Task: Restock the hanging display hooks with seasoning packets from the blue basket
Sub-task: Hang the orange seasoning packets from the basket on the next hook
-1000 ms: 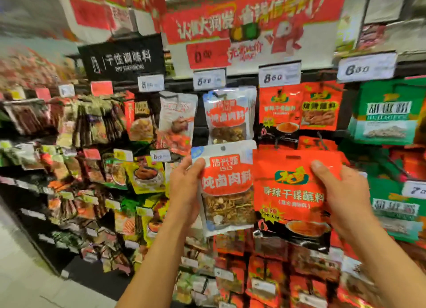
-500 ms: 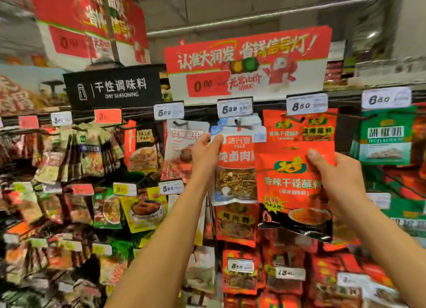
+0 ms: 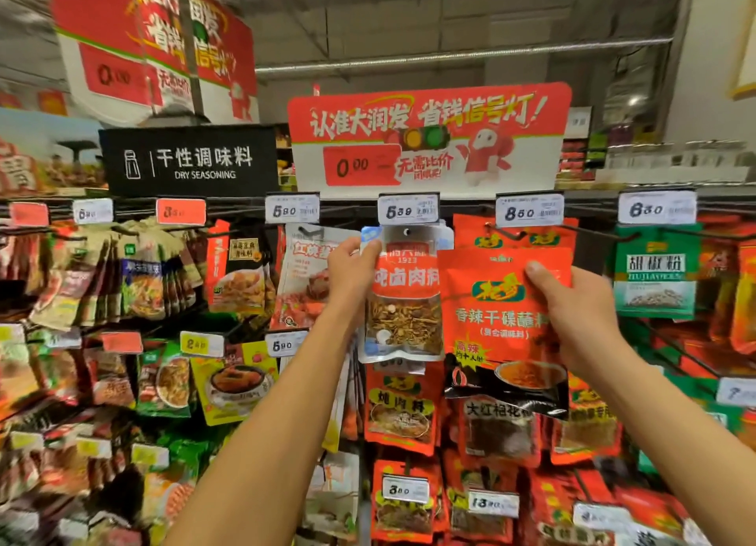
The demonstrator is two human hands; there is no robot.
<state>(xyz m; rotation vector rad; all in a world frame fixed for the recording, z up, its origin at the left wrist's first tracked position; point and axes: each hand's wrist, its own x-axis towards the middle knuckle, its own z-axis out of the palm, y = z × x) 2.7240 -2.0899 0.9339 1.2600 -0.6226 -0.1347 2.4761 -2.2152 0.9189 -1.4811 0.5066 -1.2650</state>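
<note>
Here, left hand [image 3: 351, 268] and right hand [image 3: 581, 306] each grip one seasoning packet [image 3: 403, 300].

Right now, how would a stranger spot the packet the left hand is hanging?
Find the big red banner, then the 5.89 price tag beneath it. The see-through packet there, pinched by the left hand, shows loose dried spices; its neighbours are solid red.

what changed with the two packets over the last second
Both hands raised their packets toward the top hooks. The left hand brought the clear packet up until its hang hole sits just under the 5.89 tag; the right hand lifted the red packet less. Both grips are unchanged, nothing released.
</note>
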